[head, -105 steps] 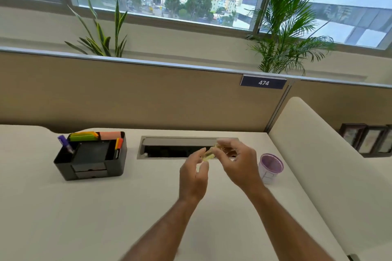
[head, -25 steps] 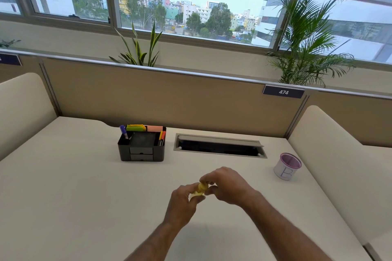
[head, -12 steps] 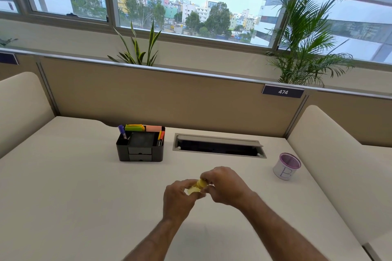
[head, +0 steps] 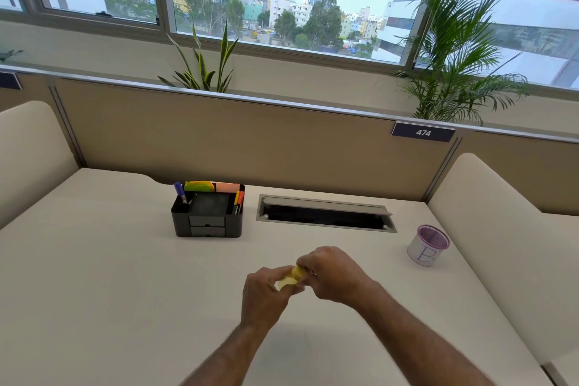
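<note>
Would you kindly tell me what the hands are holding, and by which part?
A small yellow thing: the left hand pinches its paler near end, the right hand its deeper-yellow far end.

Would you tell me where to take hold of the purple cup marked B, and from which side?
Grip the cup round its white wall, midway up, coming from the left over bare table. It stands upright, and the padded divider rises close on its right. The right hand is nearest, but it and the left hand grip a yellow item.
</note>
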